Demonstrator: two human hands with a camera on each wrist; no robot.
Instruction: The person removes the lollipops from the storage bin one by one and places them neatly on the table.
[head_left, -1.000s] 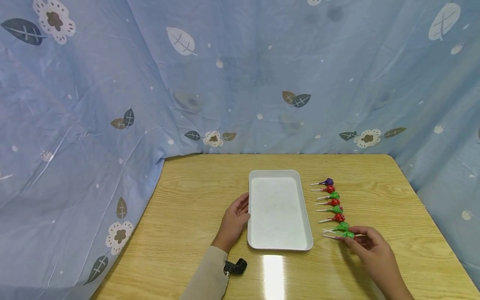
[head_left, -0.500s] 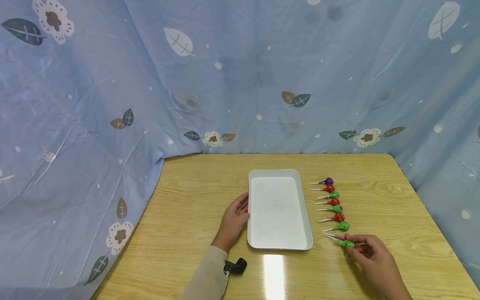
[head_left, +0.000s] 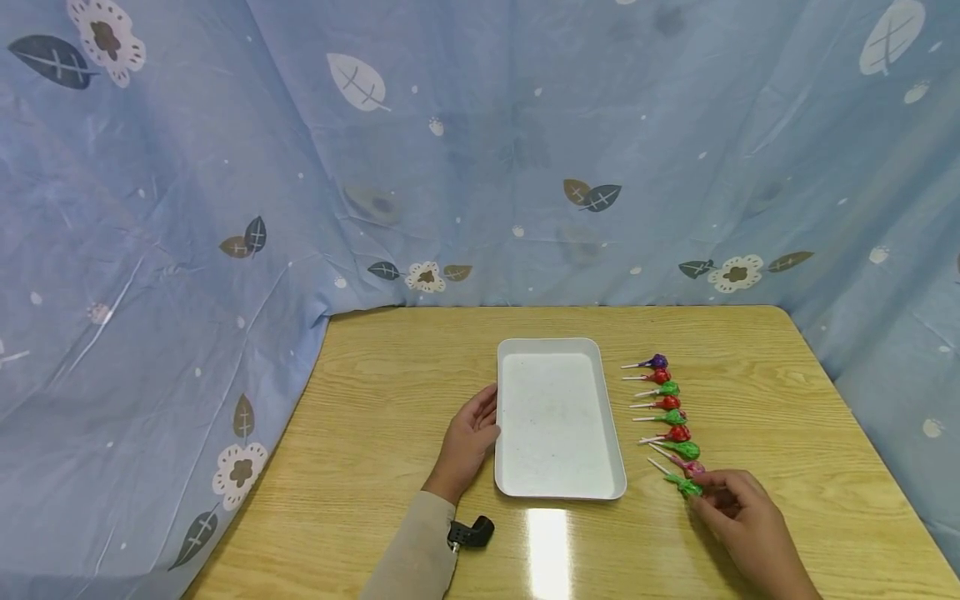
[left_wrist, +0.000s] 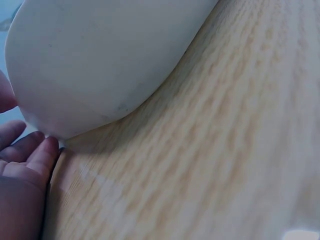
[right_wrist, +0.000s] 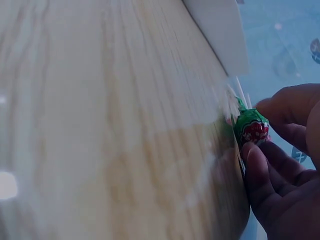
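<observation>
In the head view, my right hand pinches the wrapped head of a green lollipop at the near end of a column of lollipops. The right wrist view shows thumb and forefinger on either side of that green lollipop, which has a red patch on its wrapper. Just beyond it lies a pink lollipop, close to the fingertips. My left hand rests against the left side of a white tray, fingers fairly straight. Up close, its fingertips touch the tray's outer wall.
Farther up the column lie several more lollipops, including a green one, a red one and a purple one. Their sticks point left toward the tray. A blue patterned curtain surrounds the wooden table.
My right hand has drawn the green lollipop slightly nearer and turned its stick. The pink lollipop now lies apart from it, and the neighbouring green one has shifted toward the red. My left hand stays put.
</observation>
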